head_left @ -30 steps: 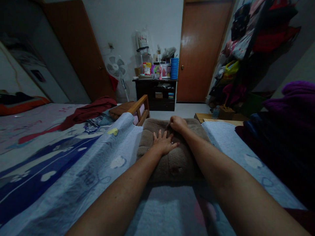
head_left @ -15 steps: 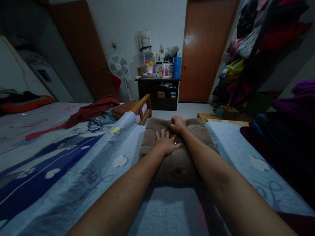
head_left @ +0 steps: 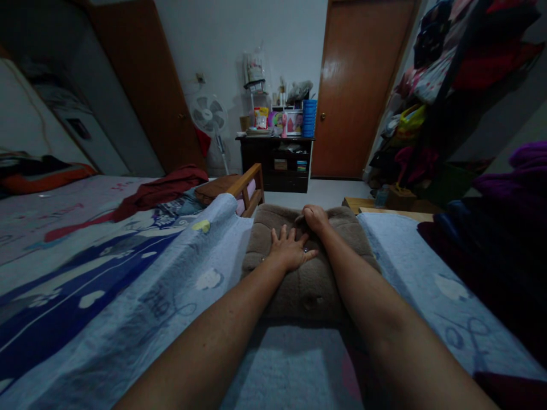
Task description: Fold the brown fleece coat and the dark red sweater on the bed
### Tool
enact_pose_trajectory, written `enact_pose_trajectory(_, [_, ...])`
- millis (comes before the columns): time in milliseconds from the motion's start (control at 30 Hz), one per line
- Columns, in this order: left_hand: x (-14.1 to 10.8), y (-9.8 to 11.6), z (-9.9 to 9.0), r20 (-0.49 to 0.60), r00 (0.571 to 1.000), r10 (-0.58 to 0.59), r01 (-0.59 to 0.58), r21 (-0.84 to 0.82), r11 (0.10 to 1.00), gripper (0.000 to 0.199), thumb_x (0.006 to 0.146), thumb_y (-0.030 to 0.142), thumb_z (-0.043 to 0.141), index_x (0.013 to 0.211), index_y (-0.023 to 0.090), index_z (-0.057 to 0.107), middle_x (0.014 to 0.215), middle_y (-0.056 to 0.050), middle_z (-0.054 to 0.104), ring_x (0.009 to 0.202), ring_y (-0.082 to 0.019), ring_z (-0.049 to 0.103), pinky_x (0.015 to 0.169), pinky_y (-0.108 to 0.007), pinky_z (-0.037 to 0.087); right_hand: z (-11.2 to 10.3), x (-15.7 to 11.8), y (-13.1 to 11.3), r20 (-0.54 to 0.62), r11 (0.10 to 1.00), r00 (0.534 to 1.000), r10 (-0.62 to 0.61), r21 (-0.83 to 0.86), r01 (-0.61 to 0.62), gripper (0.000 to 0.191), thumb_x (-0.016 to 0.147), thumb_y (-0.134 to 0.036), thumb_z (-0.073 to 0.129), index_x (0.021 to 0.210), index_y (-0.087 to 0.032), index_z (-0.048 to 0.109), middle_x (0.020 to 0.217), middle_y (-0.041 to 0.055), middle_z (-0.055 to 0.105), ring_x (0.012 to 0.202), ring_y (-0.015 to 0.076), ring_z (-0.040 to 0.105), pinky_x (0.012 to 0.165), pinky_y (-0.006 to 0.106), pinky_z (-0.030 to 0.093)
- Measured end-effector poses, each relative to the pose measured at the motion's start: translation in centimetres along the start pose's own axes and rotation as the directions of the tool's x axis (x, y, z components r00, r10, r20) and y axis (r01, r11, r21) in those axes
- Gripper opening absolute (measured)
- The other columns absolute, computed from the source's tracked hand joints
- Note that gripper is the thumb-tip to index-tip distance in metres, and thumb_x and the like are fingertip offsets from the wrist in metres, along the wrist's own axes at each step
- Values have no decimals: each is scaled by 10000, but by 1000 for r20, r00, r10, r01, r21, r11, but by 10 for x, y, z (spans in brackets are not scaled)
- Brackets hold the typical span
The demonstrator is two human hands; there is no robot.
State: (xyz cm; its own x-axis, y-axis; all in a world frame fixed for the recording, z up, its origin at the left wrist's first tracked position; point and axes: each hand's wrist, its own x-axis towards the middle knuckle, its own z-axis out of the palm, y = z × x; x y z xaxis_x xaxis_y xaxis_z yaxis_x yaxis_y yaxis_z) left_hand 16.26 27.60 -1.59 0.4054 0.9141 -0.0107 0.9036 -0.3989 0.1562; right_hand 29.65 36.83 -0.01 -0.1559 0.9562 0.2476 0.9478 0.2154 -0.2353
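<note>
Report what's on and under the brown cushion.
On the brown cushion, the left hand lies spread; the right hand grips fabric near the far edge. Blue blanket shows beside it; what lies directly beneath is covered.

Both arms are bare and stretched forward to the brown cushion. The left forearm comes in from the near left of the cushion and crosses its left part, nearly straight at the wrist. The left hand lies palm down near the cushion's middle, fingers fanned toward its far edge, thumb pointing out toward its right side. The right forearm slants across the cushion's right part from the near right. The right hand is closed on the cushion's cover by the far edge, fingers curled under, just beyond the left hand.
</note>
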Motion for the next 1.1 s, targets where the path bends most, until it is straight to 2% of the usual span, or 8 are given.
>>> enact_pose_trajectory(100, [0,1,-1,6,1000,-12,12,12,1000,819,820,808,190,1488,355,333,1573,-114,288,1449,-440,121,1085,-716,30,4,2,1,8,999,999,36,12,-36,360,917,-195,345,1041,-150,680,1114,108,694,1038,200,596,854,254,389])
enact_pose_trajectory(200, [-1,1,-2,12,1000,-12,12,29,1000,814,823,807,175,1483,360,340,1570,-116,293,1448,-435,133,1083,-719,39,10,5,1,13,997,997,70,30,-70,317,868,-252,464,1108,-178,659,1066,75,710,976,199,615,789,253,411])
enact_pose_trajectory(300, [-1,1,-2,9,1000,-7,7,40,999,810,827,804,164,1483,363,338,1568,-117,296,1446,-437,141,1079,-724,50,14,7,0,12,997,997,71,30,-72,317,817,-299,560,1092,-195,679,1060,76,711,999,221,606,812,272,408])
enact_pose_trajectory(400, [-1,0,0,-2,1000,-6,6,40,999,812,826,807,156,1484,366,334,1572,-114,289,1446,-442,138,1078,-725,56,14,5,-1,-5,997,998,68,26,-67,286,852,-338,541,1049,-213,708,1095,82,695,1025,233,588,846,300,396])
enact_pose_trajectory(633, [-1,1,2,-53,999,-1,4,41,999,784,835,798,198,1487,380,322,1617,-83,167,1466,-422,32,1097,-702,46,9,-4,-3,-227,984,958,174,75,-161,296,918,-349,480,1048,-235,720,1127,73,667,1069,250,523,882,353,356])
enact_pose_trajectory(800, [0,1,1,-3,1000,-31,31,19,999,803,817,817,194,1492,396,301,1608,-88,199,1456,-447,66,1106,-687,36,10,-3,-2,-142,974,965,218,99,-206,306,900,-390,492,1029,-238,725,1084,79,688,1051,269,529,906,394,336])
enact_pose_trajectory(967, [2,-1,1,17,1000,-22,22,18,1000,842,802,831,169,1499,375,293,1597,-106,229,1457,-440,81,1097,-698,39,6,-4,7,-305,945,900,311,204,-257,357,862,-228,406,1088,-216,682,1178,84,633,1103,286,475,923,407,337])
enact_pose_trajectory(1100, [1,0,1,18,1000,-22,21,17,1000,842,803,831,174,1501,375,288,1601,-112,212,1454,-446,83,1095,-698,56,3,-11,10,-305,974,929,209,145,-171,376,763,-169,499,1085,-209,689,1180,94,594,1076,281,454,910,382,366])
